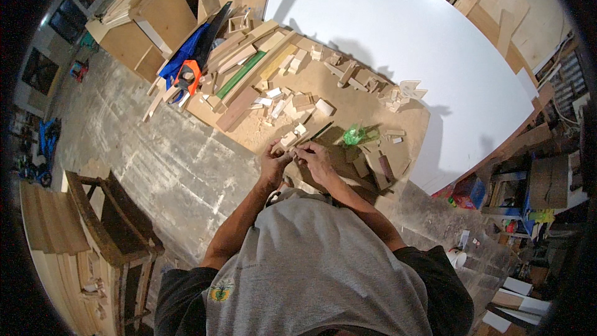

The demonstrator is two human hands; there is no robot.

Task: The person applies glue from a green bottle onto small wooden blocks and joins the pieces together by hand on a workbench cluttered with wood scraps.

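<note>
Both of my hands meet at the near edge of the wooden worktable (249, 140), fingers drawn together. My left hand (272, 165) is closed on a small pale wood block (288, 139) that sticks up past its fingertips. Close beside it, my right hand (316, 162) is pinched, its fingertips nearly touching the left ones. A thin dark pencil-like stick (323, 129) slants up and right from the right fingers. My fingers hide the contact between block and stick. Just beyond lies a pile of small wood offcuts (280, 107).
An orange-handled handsaw (188, 77) lies at the table's left by blue cloth (181, 62) and long wood strips (233, 56). A crumpled green plastic piece (353, 135) sits right of my hands. Small wooden assemblies (351, 74) line the back, before a large white board (385, 18).
</note>
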